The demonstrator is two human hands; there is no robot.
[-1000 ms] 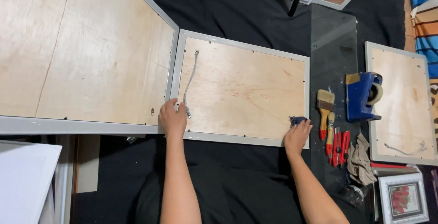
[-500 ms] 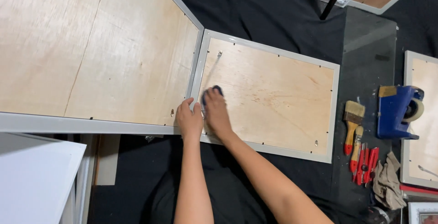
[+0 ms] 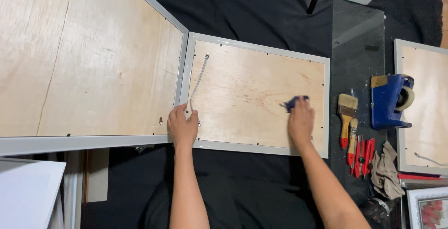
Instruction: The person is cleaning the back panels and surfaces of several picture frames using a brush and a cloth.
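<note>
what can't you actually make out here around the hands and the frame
- Head view: blue cloth, mostly covered by the right hand.
- Frame's lower-left corner, under the left hand.
- Large board, cut off by the top and left edges.
- Red-handled tools, too small to identify.

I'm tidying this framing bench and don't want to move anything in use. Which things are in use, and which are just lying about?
In use:
- small frame back, steadied by the left hand
- blue cloth under the right hand

Lying about:
- paintbrush
- tape dispenser
- red tools
- beige rag
- large frame back
</note>
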